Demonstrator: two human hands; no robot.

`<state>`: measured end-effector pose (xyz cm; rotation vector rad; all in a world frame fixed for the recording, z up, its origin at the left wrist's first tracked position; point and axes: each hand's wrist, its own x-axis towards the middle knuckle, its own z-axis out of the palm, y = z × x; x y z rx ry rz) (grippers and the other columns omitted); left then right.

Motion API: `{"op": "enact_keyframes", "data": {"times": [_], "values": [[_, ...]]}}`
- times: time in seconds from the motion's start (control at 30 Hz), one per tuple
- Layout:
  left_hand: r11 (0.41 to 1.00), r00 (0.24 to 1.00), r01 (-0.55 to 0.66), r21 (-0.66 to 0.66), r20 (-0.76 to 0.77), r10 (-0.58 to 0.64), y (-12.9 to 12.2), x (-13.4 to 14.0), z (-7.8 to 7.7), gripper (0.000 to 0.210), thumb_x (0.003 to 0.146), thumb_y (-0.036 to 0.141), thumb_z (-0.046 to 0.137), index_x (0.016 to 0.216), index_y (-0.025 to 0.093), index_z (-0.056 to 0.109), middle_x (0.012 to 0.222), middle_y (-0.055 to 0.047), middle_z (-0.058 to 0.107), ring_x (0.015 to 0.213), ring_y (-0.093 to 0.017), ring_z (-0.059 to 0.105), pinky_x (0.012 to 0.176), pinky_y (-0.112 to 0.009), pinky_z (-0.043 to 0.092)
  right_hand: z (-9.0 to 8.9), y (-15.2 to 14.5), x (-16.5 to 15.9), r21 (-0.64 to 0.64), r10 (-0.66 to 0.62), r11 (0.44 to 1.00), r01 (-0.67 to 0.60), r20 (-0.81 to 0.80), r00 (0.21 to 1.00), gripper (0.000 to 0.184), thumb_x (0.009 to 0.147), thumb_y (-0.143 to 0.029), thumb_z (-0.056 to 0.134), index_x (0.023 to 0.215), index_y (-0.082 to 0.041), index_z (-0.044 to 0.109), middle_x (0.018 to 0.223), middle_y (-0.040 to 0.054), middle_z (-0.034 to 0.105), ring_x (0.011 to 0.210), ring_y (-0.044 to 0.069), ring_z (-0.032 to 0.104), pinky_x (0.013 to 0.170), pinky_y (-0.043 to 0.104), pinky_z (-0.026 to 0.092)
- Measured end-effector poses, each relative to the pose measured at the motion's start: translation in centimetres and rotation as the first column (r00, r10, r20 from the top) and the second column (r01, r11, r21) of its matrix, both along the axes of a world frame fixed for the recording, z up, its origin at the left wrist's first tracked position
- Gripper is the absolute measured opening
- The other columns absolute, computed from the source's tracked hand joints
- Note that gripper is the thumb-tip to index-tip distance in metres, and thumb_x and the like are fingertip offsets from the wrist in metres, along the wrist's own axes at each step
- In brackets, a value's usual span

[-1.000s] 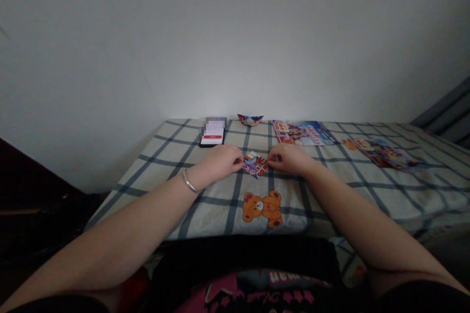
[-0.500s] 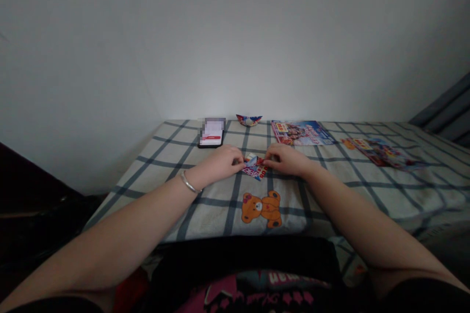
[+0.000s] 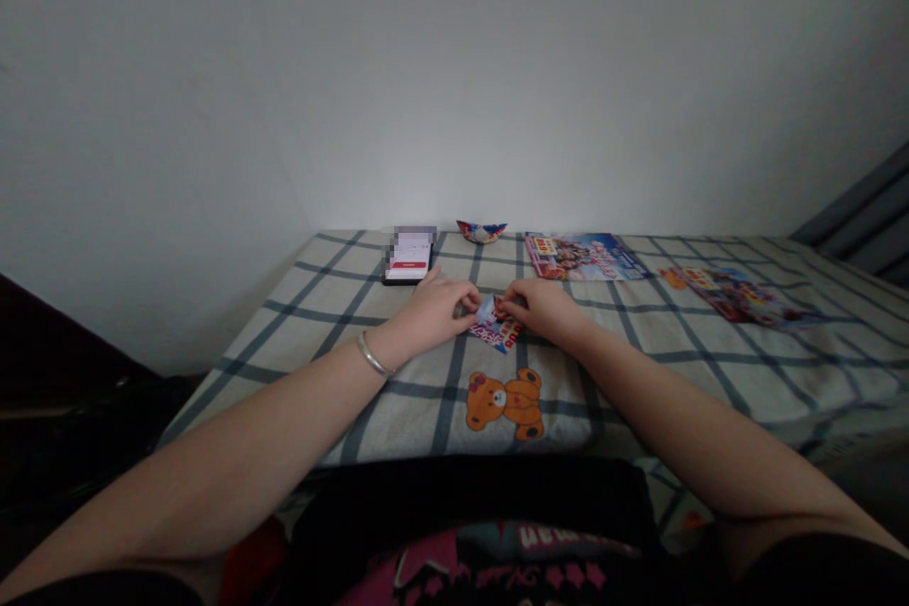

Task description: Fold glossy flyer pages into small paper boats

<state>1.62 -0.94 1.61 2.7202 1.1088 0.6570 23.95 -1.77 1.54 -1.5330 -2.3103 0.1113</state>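
Observation:
A small folded piece of printed paper (image 3: 495, 329), with colourful print, lies on the checked cloth between my hands. My left hand (image 3: 444, 308) pinches its left edge with thumb and fingers; a silver bangle (image 3: 373, 354) circles that wrist. At its upper right, my right hand (image 3: 540, 305) is closed with the fingertips on a fold. The exact grip under the fingers is partly hidden. A folded paper boat shape (image 3: 481, 232) stands behind, near the wall.
A phone (image 3: 409, 258) with a lit screen lies beyond my left hand. Printed flyers (image 3: 586, 256) lie at the back right, with more leaflets (image 3: 749, 295) farther right. The checked cloth (image 3: 398, 417) bears a printed teddy bear (image 3: 506, 404) near the front edge.
My right hand has moved slightly left, onto the paper's upper part. A flap of the folded paper now stands differently. My left hand has shifted a little, its fingers more raised.

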Motion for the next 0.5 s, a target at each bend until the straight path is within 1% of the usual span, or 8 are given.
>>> {"op": "enact_keyframes", "data": {"times": [0.07, 0.2, 0.33, 0.5], "values": [[1.0, 1.0, 0.007, 0.03, -0.021, -0.007, 0.15, 0.06, -0.09, 0.014, 0.085, 0.025, 0.067, 0.099, 0.022, 0.065, 0.089, 0.002, 0.072, 0.094, -0.019, 0.063, 0.109, -0.05, 0.027, 0.04, -0.05, -0.23, -0.005, -0.017, 1.0, 0.017, 0.005, 1.0, 0.02, 0.089, -0.036, 0.062, 0.082, -0.019, 0.07, 0.079, 0.0045, 0.071, 0.071, 0.016, 0.061, 0.059, 0.025, 0.034], [0.989, 0.996, 0.025, 0.143, -0.085, -0.013, 0.27, 0.3, -0.25, 0.014, 0.088, 0.027, 0.064, 0.1, 0.023, 0.07, 0.09, -0.001, 0.071, 0.094, -0.021, 0.06, 0.107, -0.051, 0.031, 0.03, -0.03, -0.43, -0.017, -0.026, 1.0, 0.026, -0.006, 1.0, 0.02, 0.088, -0.037, 0.063, 0.079, -0.02, 0.069, 0.075, 0.0032, 0.07, 0.067, 0.015, 0.059, 0.058, 0.025, 0.033], [0.978, 0.992, 0.026, 0.208, -0.123, 0.0, 0.13, 0.51, -0.44, 0.014, 0.09, 0.027, 0.063, 0.1, 0.023, 0.072, 0.093, -0.003, 0.071, 0.096, -0.022, 0.059, 0.109, -0.051, 0.03, -0.17, 0.05, -0.53, -0.019, -0.03, 0.999, 0.03, -0.014, 0.999, 0.02, 0.088, -0.038, 0.063, 0.08, -0.02, 0.067, 0.078, 0.0024, 0.07, 0.068, 0.015, 0.059, 0.059, 0.025, 0.033], [0.97, 0.988, 0.023, 0.244, -0.151, 0.014, -0.01, 0.61, -0.61, 0.015, 0.091, 0.025, 0.061, 0.101, 0.023, 0.072, 0.092, -0.003, 0.069, 0.096, -0.021, 0.058, 0.11, -0.051, 0.028, -0.25, -0.12, -0.79, -0.026, -0.051, 0.998, 0.052, 0.015, 0.999, 0.018, 0.088, -0.037, 0.061, 0.082, -0.02, 0.065, 0.086, 0.0026, 0.071, 0.075, 0.015, 0.061, 0.062, 0.025, 0.034]]}}
